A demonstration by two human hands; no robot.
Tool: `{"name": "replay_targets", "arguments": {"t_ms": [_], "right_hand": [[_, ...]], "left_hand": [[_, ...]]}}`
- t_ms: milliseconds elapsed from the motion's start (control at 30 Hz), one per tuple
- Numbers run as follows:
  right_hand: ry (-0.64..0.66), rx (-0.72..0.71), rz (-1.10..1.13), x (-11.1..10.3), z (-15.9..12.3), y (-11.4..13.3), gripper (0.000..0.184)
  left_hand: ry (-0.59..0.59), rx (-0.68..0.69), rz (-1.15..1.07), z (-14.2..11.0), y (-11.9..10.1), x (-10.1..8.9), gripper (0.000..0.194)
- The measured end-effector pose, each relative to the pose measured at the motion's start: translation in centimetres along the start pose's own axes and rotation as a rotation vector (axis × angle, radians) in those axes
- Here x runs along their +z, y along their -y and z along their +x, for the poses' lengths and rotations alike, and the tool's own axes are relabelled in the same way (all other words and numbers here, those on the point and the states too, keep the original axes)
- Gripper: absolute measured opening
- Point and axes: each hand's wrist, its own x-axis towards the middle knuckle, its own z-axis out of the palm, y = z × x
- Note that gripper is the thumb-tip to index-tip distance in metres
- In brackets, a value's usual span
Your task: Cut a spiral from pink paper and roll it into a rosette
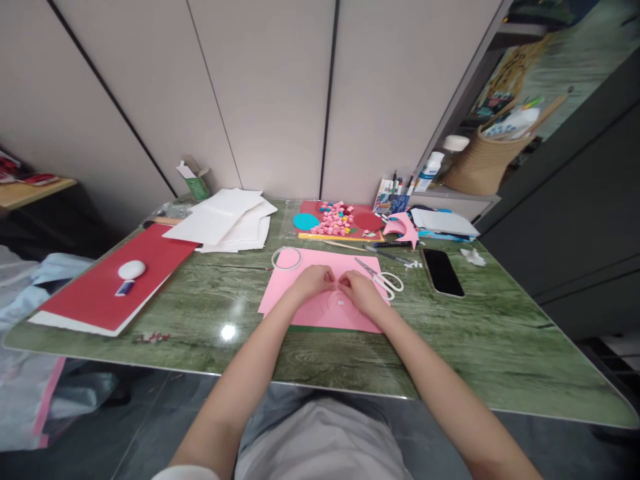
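Note:
Pink sheets of paper (pixel 280 293) lie on the table in front of me. Over them, my left hand (pixel 314 283) and my right hand (pixel 361 292) come close together, fingertips pinched. What sits between the fingers is too small to make out. Just below the fingertips a round pink paper piece (pixel 333 308) shows faintly, with a small white patch on it. Scissors with white handles (pixel 386 283) rest beside my right hand, blades slightly apart. A roll of tape (pixel 287 258) lies flat on the upper left corner of the pink paper.
Behind stand small pink paper pieces (pixel 334 219), a blue circle (pixel 305 222), and pink offcuts (pixel 403 228). A phone (pixel 443 272) lies at right. White sheets (pixel 220 217) and red paper (pixel 107 280), bearing a white rounded object (pixel 131 270), are at left. A wall closes the back.

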Motion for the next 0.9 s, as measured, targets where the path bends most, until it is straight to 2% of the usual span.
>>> {"name": "replay_targets", "arguments": {"t_ms": [233, 400, 900], "right_hand": [[0.030, -0.024, 0.004, -0.19, -0.07, 0.01, 0.011], [0.065, 0.014, 0.000, -0.41, -0.17, 0.42, 0.013], [0.063, -0.040, -0.084, -0.50, -0.54, 0.57, 0.015]], "left_hand": [[-0.001, 0.023, -0.040, -0.74, -0.49, 0.62, 0.020], [-0.020, 0.015, -0.040, -0.59, -0.16, 0.96, 0.026], [0.005, -0.020, -0.022, -0.65, -0.57, 0.73, 0.022]]}}
